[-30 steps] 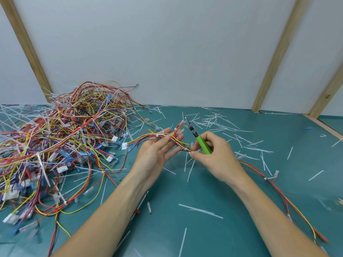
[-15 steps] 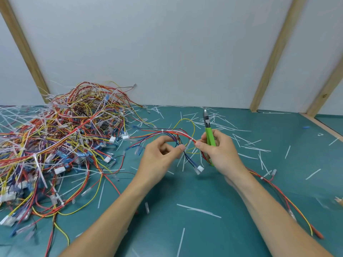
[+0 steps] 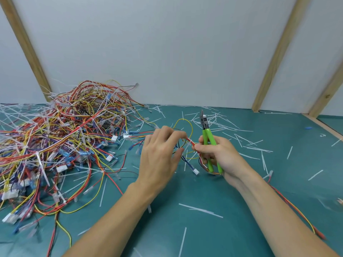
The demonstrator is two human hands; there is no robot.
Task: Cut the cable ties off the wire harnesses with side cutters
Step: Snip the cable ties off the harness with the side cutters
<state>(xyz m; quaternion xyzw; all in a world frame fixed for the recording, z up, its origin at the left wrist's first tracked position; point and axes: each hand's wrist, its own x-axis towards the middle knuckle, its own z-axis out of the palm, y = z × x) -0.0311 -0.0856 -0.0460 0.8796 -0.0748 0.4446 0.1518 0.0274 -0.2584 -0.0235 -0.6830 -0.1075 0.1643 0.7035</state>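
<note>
My right hand (image 3: 220, 156) grips the green-handled side cutters (image 3: 208, 138), jaws pointing up and away, and pinches a red, yellow and blue wire harness (image 3: 189, 140) between thumb and forefinger. A white cable tie sits on that harness just left of the pinch. My left hand (image 3: 159, 154) is back-up over the harness, its fingers curled round the wires; the palm side is hidden. A yellow wire loops up behind both hands, and a white connector (image 3: 195, 171) dangles below. The harness trails under my right forearm to the lower right.
A large tangled pile of harnesses (image 3: 61, 141) fills the left of the teal mat (image 3: 185, 197). Cut white tie pieces (image 3: 228, 125) litter the mat, thickest behind the cutters. A white wall with wooden battens stands behind; a wooden edge strip (image 3: 323, 125) runs at far right.
My left hand has turned back-up and closed over the wires. The right hand has shifted slightly right, and the cutter handles have spread in its grip. The yellow loop stands higher.
</note>
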